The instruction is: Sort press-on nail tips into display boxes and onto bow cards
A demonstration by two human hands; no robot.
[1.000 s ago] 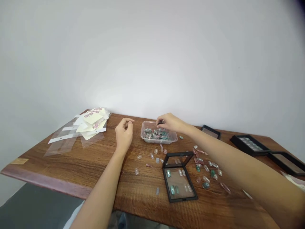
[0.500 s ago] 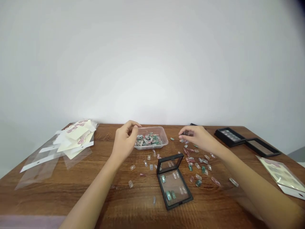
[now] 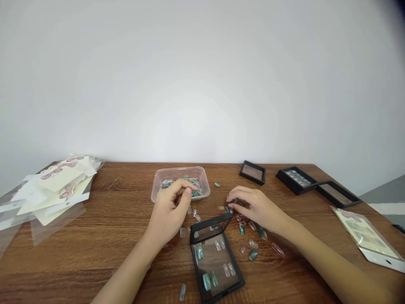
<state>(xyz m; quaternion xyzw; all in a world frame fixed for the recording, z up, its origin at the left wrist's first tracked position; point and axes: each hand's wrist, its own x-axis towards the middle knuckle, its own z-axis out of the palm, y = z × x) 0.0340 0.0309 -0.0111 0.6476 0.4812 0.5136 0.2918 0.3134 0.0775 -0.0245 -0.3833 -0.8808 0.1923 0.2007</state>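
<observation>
Hands are staying apart, left and right of the open black case [image 3: 238,270]. The left hand [image 3: 167,209] is hovering before the clear tub [image 3: 206,192], fingers curling, thumb tip lying close to the index finger; cannot tell whether anything is being held. The right hand [image 3: 255,207] is reaching low over the scattered nail tips [image 3: 253,254], fingers half curling, thumb and index nearly meeting at a few small pieces; contact or grip cannot be told.

Case is lying near the front edge of the wooden table [image 3: 120,236], about midway between its side edges. Its long axis is running front to back, the rear end slanting left; the lid is standing tilted up at that rear end. Teal and clear tips are lying on the base, long axes roughly following the case's sides.

Tub is sitting near the rear edge, its long side running along that edge. Sleeved cards [image 3: 68,175] are piling toward the left rear corner; a nail-filled box [image 3: 296,179] is lying near the right rear corner.
</observation>
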